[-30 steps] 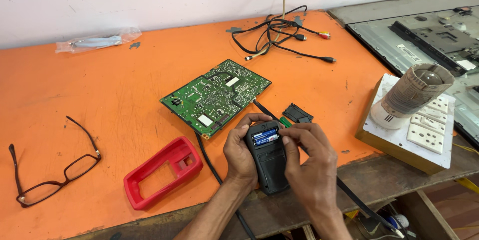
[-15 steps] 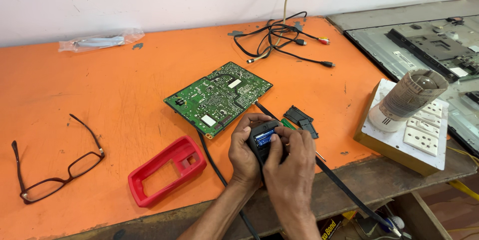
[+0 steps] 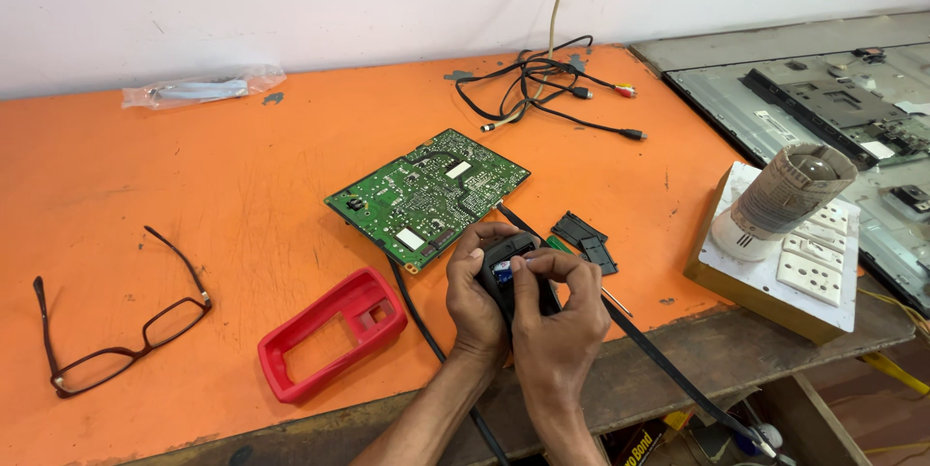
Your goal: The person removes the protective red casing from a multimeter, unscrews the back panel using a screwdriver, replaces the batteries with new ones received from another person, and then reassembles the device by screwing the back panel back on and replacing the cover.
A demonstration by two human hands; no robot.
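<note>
Both my hands hold a small black device (image 3: 508, 270), probably a meter with its back open, above the front edge of the orange table (image 3: 213, 185). My left hand (image 3: 477, 303) cups it from the left side. My right hand (image 3: 557, 323) wraps it from the right, thumb and fingertips pressing at a blue part inside the open back. A green circuit board (image 3: 428, 197) lies just beyond the hands. A red rubber casing (image 3: 331, 332) rests to the left. A black cover piece (image 3: 585, 239) lies to the right.
Dark-framed glasses (image 3: 121, 326) lie at the left. A tangle of black cables (image 3: 542, 88) sits at the back, a clear plastic bag (image 3: 199, 88) at back left. A white switch board with a paper-wrapped bulb (image 3: 787, 197) stands right. A black strap (image 3: 668, 369) runs off the front edge.
The view shifted slightly. My right hand has closed further over the black device, now covering most of it; my fingers press at its open back. The left hand keeps its hold.
</note>
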